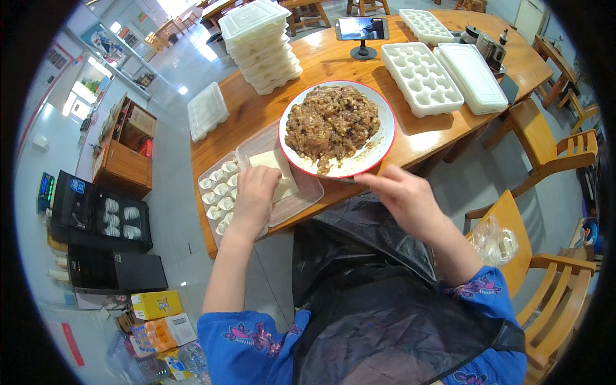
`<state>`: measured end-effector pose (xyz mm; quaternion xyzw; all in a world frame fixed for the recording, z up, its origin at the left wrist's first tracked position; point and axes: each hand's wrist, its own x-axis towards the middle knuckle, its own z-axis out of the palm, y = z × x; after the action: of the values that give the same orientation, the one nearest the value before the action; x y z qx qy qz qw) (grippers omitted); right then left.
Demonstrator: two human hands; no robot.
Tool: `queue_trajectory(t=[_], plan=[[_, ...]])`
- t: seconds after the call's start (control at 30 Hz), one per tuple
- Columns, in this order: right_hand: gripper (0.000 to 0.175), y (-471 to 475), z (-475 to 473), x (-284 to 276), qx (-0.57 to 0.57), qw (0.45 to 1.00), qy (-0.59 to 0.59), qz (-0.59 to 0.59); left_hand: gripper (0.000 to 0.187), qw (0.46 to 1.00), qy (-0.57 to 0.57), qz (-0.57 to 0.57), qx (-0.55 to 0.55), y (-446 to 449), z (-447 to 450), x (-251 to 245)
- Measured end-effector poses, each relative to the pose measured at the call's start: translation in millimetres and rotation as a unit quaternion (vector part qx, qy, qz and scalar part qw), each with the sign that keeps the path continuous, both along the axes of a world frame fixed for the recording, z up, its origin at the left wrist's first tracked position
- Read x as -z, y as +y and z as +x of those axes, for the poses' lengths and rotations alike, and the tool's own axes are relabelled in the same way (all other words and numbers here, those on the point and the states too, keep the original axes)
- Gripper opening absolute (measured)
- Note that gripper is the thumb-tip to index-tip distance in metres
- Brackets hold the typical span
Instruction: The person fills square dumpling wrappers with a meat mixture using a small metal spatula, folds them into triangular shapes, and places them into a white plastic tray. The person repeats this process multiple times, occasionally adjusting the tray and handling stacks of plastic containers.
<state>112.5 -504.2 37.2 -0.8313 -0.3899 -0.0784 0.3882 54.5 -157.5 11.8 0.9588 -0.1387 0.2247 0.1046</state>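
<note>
My left hand (pixel 258 195) is over the stack of pale dough wrappers (pixel 284 187), at its left edge beside a clear plastic tray (pixel 204 172) of folded dumplings (pixel 225 203); its fingertips are bent down and whether they pinch a wrapper is hidden. The wrappers lie in a flat clear plastic container (pixel 310 197). My right hand (pixel 404 199) is at the near right rim of a white enamel bowl (pixel 389 139) with a red edge. Its thumb and fingers are close together there; whether they hold something thin cannot be told. Minced filling (pixel 332 120) is heaped in the bowl.
Stacked white lidded trays (pixel 260 48) stand at the back left, with another lidded tray (pixel 208 110) nearer. A phone on a stand (pixel 362 31) is behind the bowl. White compartment trays (pixel 422 79) and lids (pixel 471 77) lie to the right. Wooden chairs (pixel 553 139) flank the table.
</note>
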Motion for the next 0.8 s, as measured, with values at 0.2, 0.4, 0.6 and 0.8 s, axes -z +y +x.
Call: queue_trajectory(t=[0.2,0.4,0.6,0.8], plan=[[0.031,16.3,59.5,2.0,0.008,0.995,-0.027,-0.091,0.006,0.942,0.117,-0.29,-0.123,-10.3,-20.0,-22.9],[0.029,13.2,65.8,-0.3,-0.053,0.993,0.062,-0.09,0.031,0.691,-0.014,-0.722,-0.038,-34.5,-33.6,-8.8],[0.028,6.9,54.7,-2.4,0.0,0.994,0.078,-0.071,0.042,0.501,0.021,-0.863,-0.058,-88.9,-33.7,21.3],[0.028,7.4,39.3,5.1,0.002,0.995,0.078,-0.063,0.04,0.428,0.108,-0.896,-0.047,-117.8,-21.0,39.0]])
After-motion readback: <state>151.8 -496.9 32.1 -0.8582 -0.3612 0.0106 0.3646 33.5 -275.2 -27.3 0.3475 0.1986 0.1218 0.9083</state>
